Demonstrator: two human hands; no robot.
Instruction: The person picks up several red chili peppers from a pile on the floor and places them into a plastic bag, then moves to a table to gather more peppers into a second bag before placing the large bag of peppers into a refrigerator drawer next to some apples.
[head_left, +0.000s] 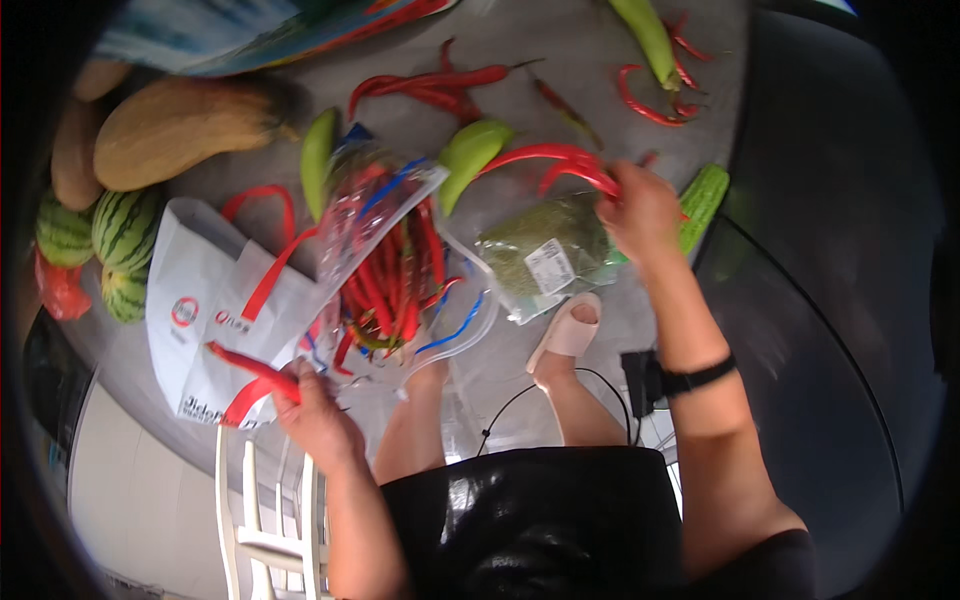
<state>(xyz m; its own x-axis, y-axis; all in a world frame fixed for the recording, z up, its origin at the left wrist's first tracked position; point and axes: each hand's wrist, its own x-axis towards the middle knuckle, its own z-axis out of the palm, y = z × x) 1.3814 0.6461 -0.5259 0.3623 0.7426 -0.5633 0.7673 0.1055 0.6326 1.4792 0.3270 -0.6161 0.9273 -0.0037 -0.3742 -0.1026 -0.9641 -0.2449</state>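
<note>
My left hand grips one red chili pepper over the front of a white carrier bag with red handles. At the right, my right hand is closed on a few long red chili peppers, whose ends point left. Between the hands, a clear zip bag with blue strips holds many red chilies. A sealed clear packet with greenish contents and a white label lies beside my right hand. Green peppers lie near the zip bag.
Loose red chilies lie farther back. A bitter melon is at the right, a long green pepper at the back. Squashes and small striped watermelons stand at the left. A white chair is at lower left.
</note>
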